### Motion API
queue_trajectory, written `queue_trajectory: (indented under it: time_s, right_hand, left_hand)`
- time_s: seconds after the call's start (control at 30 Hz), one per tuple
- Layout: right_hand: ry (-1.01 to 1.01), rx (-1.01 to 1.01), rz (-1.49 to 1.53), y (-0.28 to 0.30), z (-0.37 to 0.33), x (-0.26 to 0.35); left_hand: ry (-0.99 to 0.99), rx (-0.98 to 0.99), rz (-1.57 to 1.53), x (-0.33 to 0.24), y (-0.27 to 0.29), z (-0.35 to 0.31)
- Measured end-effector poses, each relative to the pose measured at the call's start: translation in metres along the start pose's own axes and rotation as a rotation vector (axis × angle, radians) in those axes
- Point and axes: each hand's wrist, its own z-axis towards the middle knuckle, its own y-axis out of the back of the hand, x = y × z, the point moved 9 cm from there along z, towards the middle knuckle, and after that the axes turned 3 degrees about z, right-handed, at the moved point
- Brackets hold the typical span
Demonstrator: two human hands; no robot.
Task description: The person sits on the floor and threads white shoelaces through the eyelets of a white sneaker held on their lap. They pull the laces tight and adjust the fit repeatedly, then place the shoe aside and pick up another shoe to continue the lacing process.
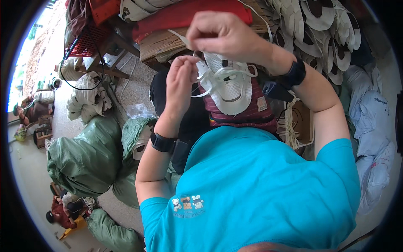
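A white shoe upper [230, 94] with a mesh front rests on a maroon striped cloth bundle [216, 112] in my lap, its toe toward me. White shoelace [218, 75] is threaded across it, with loose loops at both sides. My right hand [222, 35] is raised over the upper's far end, fingers closed on the lace, whose flat white end sticks out to the left. At the upper's left edge my left hand [181, 80] has its fingertips pinched together; what lies between them is hidden.
Beyond my hands stands a wooden bench [157, 44] with a red cloth [168, 23]. White shoe parts [323, 29] hang at the far right. Green sacks [86, 155] lie left, pale sacks [373, 122] right. White cords [289, 126] hang beside a cardboard box [303, 119]. Other people sit at far left.
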Motion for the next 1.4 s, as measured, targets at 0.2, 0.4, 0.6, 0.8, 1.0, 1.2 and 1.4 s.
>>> queue_trajectory:
  time_s: [0.2, 0.4, 0.6, 0.8, 1.0, 1.2, 1.4]
  right_hand:
    - [0.022, -0.119, 0.058, 0.013, 0.016, 0.012]
    - [-0.075, -0.238, 0.161, 0.027, 0.009, -0.007]
    - [-0.052, -0.266, 0.181, 0.029, 0.004, -0.01]
    - [-0.067, -0.307, 0.273, 0.033, 0.002, -0.017]
    - [-0.179, -0.337, 0.44, 0.033, 0.0, -0.036]
    - [-0.362, -0.286, 0.465, 0.025, -0.022, -0.053]
    - [-0.021, -0.136, -0.398, 0.025, -0.065, -0.013]
  left_hand:
    - [-0.548, -0.003, 0.881, -0.033, -0.036, -0.012]
    - [-0.296, -0.088, 0.709, -0.021, -0.033, -0.004]
    - [-0.411, -0.091, 0.896, -0.025, -0.042, 0.004]
    - [-0.495, -0.096, 1.047, -0.028, -0.049, 0.006]
    - [-0.506, -0.08, 0.969, -0.031, -0.057, 0.008]
    - [-0.745, -0.095, 1.219, -0.035, -0.08, 0.004]
    - [-0.681, -0.048, 1.098, -0.03, -0.076, 0.007]
